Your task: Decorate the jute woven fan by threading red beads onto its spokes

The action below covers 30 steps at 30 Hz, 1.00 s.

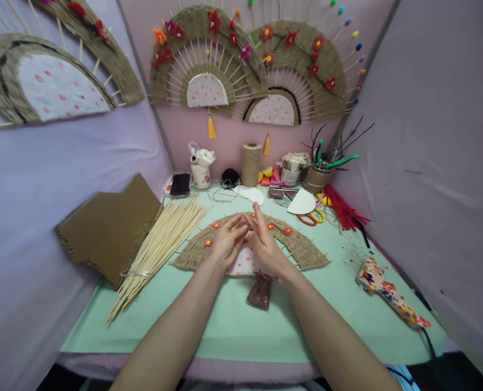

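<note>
Over the middle of a woven twine fan (188,255) with small red flowers, my two hands meet at the fingertips. The fingers of my left hand (229,239) are bent and pinched together. My right hand (264,247) presses its fingers against them, with one finger pointing up. Whatever lies between the fingertips is too small or hidden to make out. Beneath the hands shows the fan's white, pink-dotted centre (241,263). A brown crumpled packet (260,291) lies just below my right wrist, at the fan's lower edge.
On the left lie a bundle of thin sticks (156,252) and folded cardboard (111,222). A flower-patterned glue gun (392,293) with its cord rests at right. Behind stand a twine spool (251,165), scissors (310,218), red tassel strands (342,207) and a pot (317,178) of twigs and pliers.
</note>
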Each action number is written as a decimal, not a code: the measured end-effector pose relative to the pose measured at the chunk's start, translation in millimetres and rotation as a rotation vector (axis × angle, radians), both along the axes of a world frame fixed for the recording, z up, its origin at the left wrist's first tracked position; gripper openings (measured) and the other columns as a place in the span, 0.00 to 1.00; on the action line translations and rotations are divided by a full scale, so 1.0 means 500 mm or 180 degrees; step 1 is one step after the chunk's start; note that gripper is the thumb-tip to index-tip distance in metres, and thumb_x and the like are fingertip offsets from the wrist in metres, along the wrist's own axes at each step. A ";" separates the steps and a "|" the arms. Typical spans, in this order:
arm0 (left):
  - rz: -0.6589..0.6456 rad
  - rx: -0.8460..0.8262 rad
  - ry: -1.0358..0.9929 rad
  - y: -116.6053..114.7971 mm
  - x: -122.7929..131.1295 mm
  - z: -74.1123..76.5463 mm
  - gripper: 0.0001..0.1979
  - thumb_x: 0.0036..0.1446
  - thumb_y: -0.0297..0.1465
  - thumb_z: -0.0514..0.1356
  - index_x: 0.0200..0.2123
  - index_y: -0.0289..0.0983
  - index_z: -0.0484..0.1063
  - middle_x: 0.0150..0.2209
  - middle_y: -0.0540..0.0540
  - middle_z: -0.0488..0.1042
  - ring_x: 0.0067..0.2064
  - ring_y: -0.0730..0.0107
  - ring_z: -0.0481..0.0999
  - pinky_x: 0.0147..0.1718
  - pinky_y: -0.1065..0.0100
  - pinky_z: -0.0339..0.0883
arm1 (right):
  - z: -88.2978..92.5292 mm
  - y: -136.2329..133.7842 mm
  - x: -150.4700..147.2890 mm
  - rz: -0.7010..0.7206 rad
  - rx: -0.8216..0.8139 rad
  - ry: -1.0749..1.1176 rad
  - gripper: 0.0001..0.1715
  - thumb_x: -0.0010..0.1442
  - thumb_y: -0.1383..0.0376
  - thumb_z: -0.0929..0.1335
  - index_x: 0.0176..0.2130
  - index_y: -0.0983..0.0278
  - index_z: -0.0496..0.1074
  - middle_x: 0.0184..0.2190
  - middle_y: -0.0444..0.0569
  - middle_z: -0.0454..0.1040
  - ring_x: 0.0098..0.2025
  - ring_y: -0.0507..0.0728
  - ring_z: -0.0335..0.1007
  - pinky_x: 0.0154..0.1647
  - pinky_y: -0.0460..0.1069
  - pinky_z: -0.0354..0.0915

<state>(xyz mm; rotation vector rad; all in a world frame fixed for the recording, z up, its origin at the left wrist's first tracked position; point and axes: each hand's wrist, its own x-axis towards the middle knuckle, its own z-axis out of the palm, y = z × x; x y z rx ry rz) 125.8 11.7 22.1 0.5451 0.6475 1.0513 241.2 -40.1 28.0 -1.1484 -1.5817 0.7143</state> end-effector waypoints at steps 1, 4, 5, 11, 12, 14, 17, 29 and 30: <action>0.0073 0.0034 0.0019 0.000 0.000 0.002 0.26 0.50 0.15 0.62 0.53 0.37 0.69 0.41 0.45 0.78 0.41 0.74 0.79 0.48 0.72 0.70 | -0.002 0.004 0.004 -0.0133 0.0055 0.0093 0.48 0.63 0.39 0.54 0.70 0.57 0.31 0.71 0.56 0.39 0.68 0.62 0.51 0.62 0.59 0.57; 0.0306 0.0137 0.0035 -0.002 0.001 0.010 0.25 0.50 0.15 0.63 0.52 0.36 0.69 0.39 0.46 0.78 0.42 0.73 0.79 0.47 0.74 0.70 | -0.009 0.017 0.017 -0.0651 0.0160 0.0331 0.42 0.61 0.44 0.62 0.66 0.60 0.52 0.67 0.59 0.51 0.60 0.61 0.64 0.56 0.57 0.64; 0.0343 0.0175 0.0026 -0.003 0.002 0.013 0.25 0.50 0.15 0.63 0.51 0.36 0.69 0.38 0.47 0.78 0.42 0.74 0.79 0.46 0.75 0.71 | -0.011 0.020 0.020 -0.0776 0.0142 0.0318 0.39 0.59 0.46 0.66 0.62 0.62 0.60 0.63 0.60 0.59 0.56 0.61 0.68 0.54 0.57 0.66; 0.0271 0.0319 0.0009 -0.010 0.004 0.016 0.24 0.50 0.16 0.64 0.51 0.35 0.70 0.37 0.47 0.78 0.39 0.76 0.78 0.43 0.76 0.71 | -0.005 0.018 0.017 -0.1160 0.0225 -0.0647 0.14 0.60 0.56 0.67 0.40 0.59 0.78 0.40 0.49 0.80 0.44 0.60 0.74 0.55 0.61 0.58; 0.0233 0.0323 0.0004 -0.010 0.004 0.014 0.23 0.50 0.17 0.64 0.51 0.34 0.70 0.37 0.46 0.78 0.38 0.76 0.78 0.44 0.75 0.70 | -0.002 0.015 0.016 -0.1259 0.0292 -0.0776 0.13 0.61 0.57 0.66 0.39 0.58 0.78 0.40 0.49 0.80 0.44 0.60 0.73 0.56 0.62 0.56; 0.0126 0.0352 0.0006 -0.010 0.004 0.011 0.21 0.51 0.19 0.65 0.49 0.34 0.71 0.37 0.45 0.78 0.38 0.76 0.78 0.46 0.73 0.70 | 0.003 0.011 0.017 -0.1402 0.0343 -0.0919 0.15 0.63 0.57 0.64 0.38 0.58 0.79 0.39 0.48 0.80 0.44 0.61 0.73 0.54 0.61 0.55; 0.0067 0.0426 0.0168 -0.005 0.003 0.007 0.17 0.50 0.21 0.66 0.44 0.34 0.74 0.36 0.46 0.79 0.38 0.76 0.78 0.44 0.73 0.70 | 0.006 0.008 0.020 -0.1463 0.0306 -0.1069 0.15 0.64 0.58 0.64 0.38 0.58 0.79 0.40 0.49 0.80 0.46 0.61 0.71 0.51 0.59 0.55; 0.0163 0.0427 0.0656 0.015 -0.001 -0.003 0.05 0.55 0.27 0.64 0.36 0.31 0.76 0.36 0.42 0.79 0.34 0.77 0.77 0.35 0.76 0.71 | -0.020 0.037 0.039 -0.1084 -0.0180 -0.0342 0.13 0.60 0.63 0.66 0.43 0.58 0.78 0.43 0.49 0.80 0.47 0.61 0.71 0.51 0.56 0.61; 0.0098 0.0421 0.0572 0.015 -0.002 -0.002 0.04 0.55 0.26 0.64 0.35 0.31 0.75 0.37 0.42 0.79 0.36 0.76 0.78 0.38 0.75 0.71 | -0.024 0.040 0.042 -0.1062 -0.0213 -0.0178 0.13 0.60 0.62 0.66 0.42 0.60 0.78 0.43 0.50 0.80 0.46 0.60 0.72 0.49 0.55 0.62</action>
